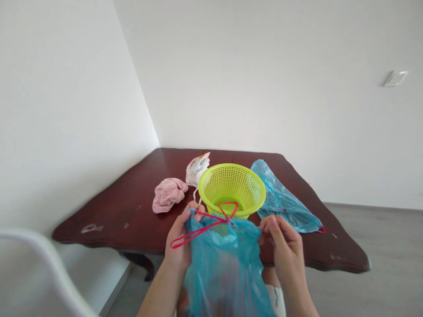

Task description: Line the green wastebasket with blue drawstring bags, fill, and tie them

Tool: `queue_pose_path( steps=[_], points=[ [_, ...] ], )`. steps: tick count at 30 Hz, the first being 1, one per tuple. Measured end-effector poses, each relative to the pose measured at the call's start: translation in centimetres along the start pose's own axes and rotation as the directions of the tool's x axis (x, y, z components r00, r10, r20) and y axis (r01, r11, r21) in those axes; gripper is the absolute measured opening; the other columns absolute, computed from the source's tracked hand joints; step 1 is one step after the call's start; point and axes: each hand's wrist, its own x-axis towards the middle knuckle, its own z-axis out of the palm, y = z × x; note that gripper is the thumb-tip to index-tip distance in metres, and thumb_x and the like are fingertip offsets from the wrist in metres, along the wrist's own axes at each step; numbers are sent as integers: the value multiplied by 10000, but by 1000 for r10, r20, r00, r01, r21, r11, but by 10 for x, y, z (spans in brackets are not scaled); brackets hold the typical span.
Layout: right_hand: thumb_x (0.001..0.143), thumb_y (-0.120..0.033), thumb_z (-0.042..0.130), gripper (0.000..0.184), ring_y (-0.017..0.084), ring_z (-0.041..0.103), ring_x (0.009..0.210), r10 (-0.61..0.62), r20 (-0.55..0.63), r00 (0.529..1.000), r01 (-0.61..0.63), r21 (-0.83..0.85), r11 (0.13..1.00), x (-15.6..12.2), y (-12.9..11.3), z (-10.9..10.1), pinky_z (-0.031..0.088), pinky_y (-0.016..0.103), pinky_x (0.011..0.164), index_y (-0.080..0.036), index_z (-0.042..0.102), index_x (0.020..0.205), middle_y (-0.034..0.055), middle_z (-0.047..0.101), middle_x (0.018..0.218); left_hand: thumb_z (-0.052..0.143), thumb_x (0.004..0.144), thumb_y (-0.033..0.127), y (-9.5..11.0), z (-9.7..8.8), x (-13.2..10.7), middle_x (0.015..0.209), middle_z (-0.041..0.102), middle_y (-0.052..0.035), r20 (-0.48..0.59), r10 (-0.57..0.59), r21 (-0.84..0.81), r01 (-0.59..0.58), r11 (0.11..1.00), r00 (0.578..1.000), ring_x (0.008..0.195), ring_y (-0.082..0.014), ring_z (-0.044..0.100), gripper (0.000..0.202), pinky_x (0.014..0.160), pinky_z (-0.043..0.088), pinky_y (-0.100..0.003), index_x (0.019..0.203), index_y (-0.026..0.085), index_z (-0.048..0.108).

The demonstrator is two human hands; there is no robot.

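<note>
Plainly, both hands grip one blue bag [224, 268] by its mouth. The left hand [180, 240] has its fingers [191, 209] pinched on the bag's left top corner, and the right hand [284, 246] is clenched on the right corner, stretching the rim between them. The bag hangs in the air before the near edge of the counter [132, 215], its long axis running up and down, mouth upward and body dropping out of view below. Its red drawstring [211, 222] loops out leftward and up across the green basket [231, 187] behind. On the counter lie a pink cloth [168, 193], a white bag [196, 169] and a second blue bag [284, 202].
</note>
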Motion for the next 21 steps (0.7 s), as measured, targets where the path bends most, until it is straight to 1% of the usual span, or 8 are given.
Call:
queue_pose_path(
  steps=[4, 6, 8, 11, 13, 16, 18, 21],
  points=[
    [1180, -533, 736, 410, 195, 765, 799, -48, 102, 994, 45, 26, 999, -4, -12, 2, 628, 276, 735, -230, 806, 914, 78, 827, 956, 908, 970, 331, 6, 6, -2, 796, 525, 44, 70, -7, -96, 13, 995, 998, 706, -138, 551, 335, 815, 584, -291, 922, 227, 593],
    [1163, -519, 771, 309, 225, 829, 946, -26, 224, 974, 19, 32, 999, -13, -19, 16, 679, 286, 843, -241, 853, 1056, 90, 872, 1059, 919, 981, 369, 3, 9, -4, 768, 532, 44, 129, -34, -53, 41, 998, 991, 710, -142, 563, 353, 806, 584, -293, 926, 227, 601],
    [1134, -506, 822, 265, 232, 850, 960, -14, 293, 956, 9, 19, 1000, -26, -22, 32, 700, 289, 873, -248, 870, 1095, 76, 887, 1038, 930, 988, 416, -1, 12, -3, 767, 571, 35, 142, -26, 18, 24, 1000, 990, 724, -158, 603, 373, 818, 609, -321, 933, 232, 611],
    [1113, -508, 858, 243, 234, 858, 878, -107, 248, 963, 122, -45, 992, -44, -13, 40, 722, 292, 819, -272, 908, 1088, 60, 899, 992, 897, 1024, 504, -3, 17, 1, 861, 708, -19, 119, 30, 169, -50, 984, 992, 834, -231, 735, 371, 879, 671, -408, 963, 243, 640],
    [1142, -555, 814, 277, 262, 891, 1001, -214, 191, 958, 230, -61, 971, -53, -4, 35, 747, 326, 897, -324, 920, 1252, 72, 925, 1152, 871, 1039, 564, -2, 20, 4, 951, 787, -60, 113, 71, 251, -98, 963, 991, 962, -295, 804, 383, 917, 701, -459, 981, 248, 663],
    [1162, -622, 756, 497, 332, 837, 1366, -288, 231, 929, 313, -80, 946, -55, -1, 27, 720, 432, 1132, -393, 790, 1602, 103, 837, 1542, 811, 1089, 591, 0, 28, 6, 1085, 852, -93, 83, 121, 295, -141, 945, 989, 1104, -333, 840, 370, 967, 723, -492, 1009, 252, 685],
    [1155, -531, 796, 546, 351, 782, 1465, -278, 281, 919, 319, -113, 941, -47, -10, 30, 685, 468, 1199, -402, 723, 1681, 108, 773, 1644, 792, 1109, 570, 1, 36, 10, 1151, 868, -99, 70, 182, 286, -195, 938, 981, 1157, -333, 844, 340, 994, 727, -493, 1030, 254, 694],
    [1173, -309, 746, 418, 298, 807, 1345, -280, 273, 920, 323, -124, 938, -26, -28, 45, 674, 431, 1149, -386, 767, 1584, 87, 817, 1503, 799, 1090, 593, 2, 52, 22, 1178, 872, -94, 111, 343, 232, -360, 904, 933, 1214, -341, 839, 381, 1030, 718, -503, 957, 259, 669]
  ],
)
